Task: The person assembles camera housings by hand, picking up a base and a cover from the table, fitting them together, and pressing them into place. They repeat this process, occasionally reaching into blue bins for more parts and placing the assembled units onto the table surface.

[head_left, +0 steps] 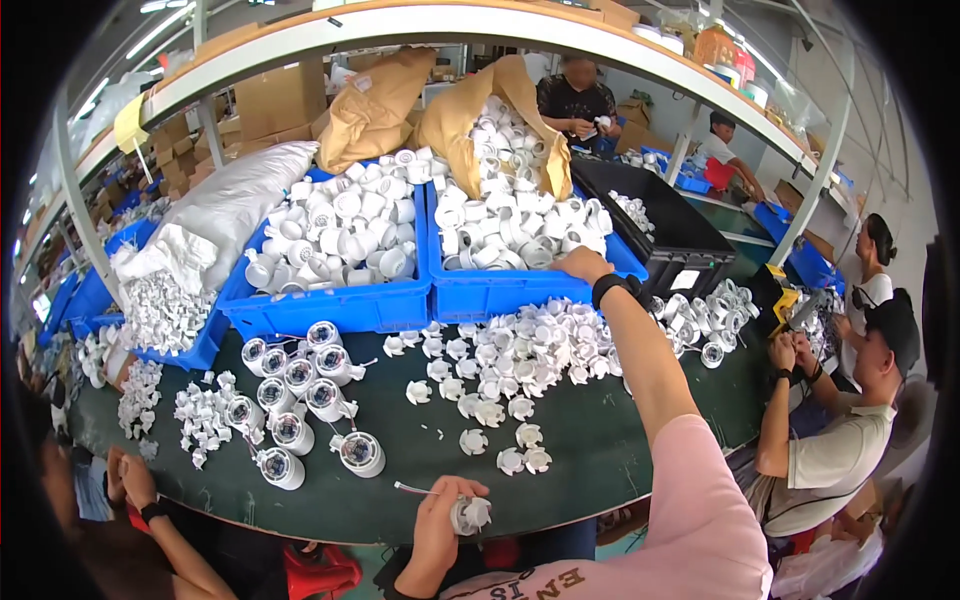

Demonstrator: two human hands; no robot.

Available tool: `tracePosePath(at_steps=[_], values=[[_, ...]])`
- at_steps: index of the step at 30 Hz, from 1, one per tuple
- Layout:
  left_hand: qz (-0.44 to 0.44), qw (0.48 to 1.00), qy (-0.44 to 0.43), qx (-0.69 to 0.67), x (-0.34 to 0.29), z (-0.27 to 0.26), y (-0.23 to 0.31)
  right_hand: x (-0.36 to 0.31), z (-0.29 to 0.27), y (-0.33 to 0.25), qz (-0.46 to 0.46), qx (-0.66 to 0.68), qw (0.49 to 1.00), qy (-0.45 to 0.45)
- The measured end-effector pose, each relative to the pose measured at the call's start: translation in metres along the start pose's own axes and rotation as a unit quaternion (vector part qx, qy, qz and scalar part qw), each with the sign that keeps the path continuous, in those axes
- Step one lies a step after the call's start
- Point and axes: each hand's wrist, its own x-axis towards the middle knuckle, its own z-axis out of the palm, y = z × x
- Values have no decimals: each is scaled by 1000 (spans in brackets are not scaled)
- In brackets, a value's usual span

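Observation:
Near the table's front edge, my left hand (437, 530) is closed round a small white plastic lamp part (470, 515) with claw-like tabs. A thin wire with a small connector (412, 489) sticks out to its left. My right arm stretches forward to the right-hand blue bin (510, 298), which is heaped with white plastic cups (520, 228). There my right hand (585, 263) is at the front right of the heap, among the cups; its fingertips are hidden. Below the bin lies a pile of white clawed rings (540, 345), with several loose ones (473, 441) nearer me.
To the left stand several lamp assemblies with clear fronts (298, 375), beside small white parts (205, 412). Another blue bin (330, 308) of cups and a black crate (690, 240) line the back. A shelf beam (480, 20) crosses above. Co-workers sit on both sides.

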Motion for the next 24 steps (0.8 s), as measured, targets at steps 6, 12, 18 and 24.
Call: tracePosePath(at_steps=[6,12,18,24], values=[[36,999,4,30,6,1,4,-7,6,30,-168,345,920,83],[18,994,-56,94,26,11,14,-135,-18,32,-228,682,675,-166],[125,973,-67,182,35,45,21,-275,-15,26,-212,686,647,-256],[392,799,-64,452,35,71,22,-331,16,38,-229,524,785,-237]])
